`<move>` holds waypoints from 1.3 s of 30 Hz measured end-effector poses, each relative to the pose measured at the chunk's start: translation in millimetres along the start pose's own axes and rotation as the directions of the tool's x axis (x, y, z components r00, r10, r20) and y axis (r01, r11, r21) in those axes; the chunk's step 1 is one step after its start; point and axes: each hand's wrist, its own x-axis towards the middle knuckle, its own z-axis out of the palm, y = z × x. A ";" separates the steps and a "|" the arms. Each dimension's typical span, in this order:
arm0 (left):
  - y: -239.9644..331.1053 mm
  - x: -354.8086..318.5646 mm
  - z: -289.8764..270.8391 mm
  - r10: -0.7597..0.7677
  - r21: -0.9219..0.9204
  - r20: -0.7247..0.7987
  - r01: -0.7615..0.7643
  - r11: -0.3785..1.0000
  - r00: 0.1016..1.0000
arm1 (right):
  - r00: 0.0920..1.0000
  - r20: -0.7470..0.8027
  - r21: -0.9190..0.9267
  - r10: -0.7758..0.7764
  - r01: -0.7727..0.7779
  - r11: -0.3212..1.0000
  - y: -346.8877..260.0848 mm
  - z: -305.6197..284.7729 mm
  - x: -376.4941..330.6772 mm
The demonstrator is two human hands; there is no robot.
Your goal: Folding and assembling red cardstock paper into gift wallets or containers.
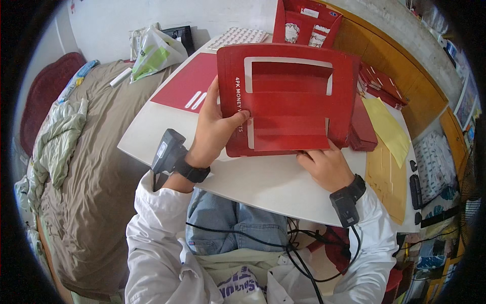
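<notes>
A red cardboard piece (291,104) with folded panels, white-edged cutouts and white print down its left side is held up over the white table (152,126). At its left edge, my left hand (218,124) is closed on it, thumb on the front and the other fingers mostly behind. My right hand (326,164) pinches the lower edge, beside the bottom folded panel; some of its fingertips are hidden by the cardboard. Each wrist wears a dark strapped device.
A flat red sheet (190,83) with white slots lies on the left. Behind stand a white patterned sheet (238,37) and a red box (308,23). To the right are red cardboard pieces (365,129), yellow paper (389,129) and tan sheets (382,175). Black cables (298,248) cross my lap.
</notes>
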 end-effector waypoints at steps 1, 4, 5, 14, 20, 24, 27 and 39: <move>0.2 0.1 -0.4 0.001 0.001 0.000 -0.001 1.000 1.000 | 1.000 -0.001 0.000 0.000 0.000 1.000 -0.3 -0.4 0.1; -2.2 1.1 -2.5 -0.014 -0.008 0.015 0.014 1.000 1.000 | 1.000 0.009 0.020 0.020 -0.020 1.000 -0.6 -0.5 0.1; -5.9 2.4 -4.4 0.007 0.012 0.010 -0.007 1.000 1.000 | 1.000 -0.011 0.013 0.000 0.000 1.000 -0.2 0.9 0.2; -18.7 -3.3 -16.4 0.091 0.341 -0.223 -0.010 0.940 0.971 | 0.999 0.042 0.124 0.017 -0.022 0.992 0.2 1.8 -0.8; -8.9 -26.2 0.5 0.261 0.620 0.390 -0.461 0.634 0.883 | 0.996 0.079 0.200 0.038 -0.053 0.978 3.4 2.4 -2.6; -14.8 -33.1 7.1 0.266 0.676 0.631 -0.685 0.273 0.729 | 0.996 0.080 0.259 0.049 -0.068 0.963 4.2 3.9 -2.5; -9.8 -33.7 10.5 0.238 0.680 0.643 -0.685 0.260 0.728 | 0.993 0.073 0.311 0.088 -0.106 0.944 5.5 5.3 -4.8; -9.9 -25.0 16.4 0.091 0.647 0.677 -0.649 0.401 0.731 | 0.963 0.162 0.456 0.215 -0.266 0.849 5.0 -2.1 -3.8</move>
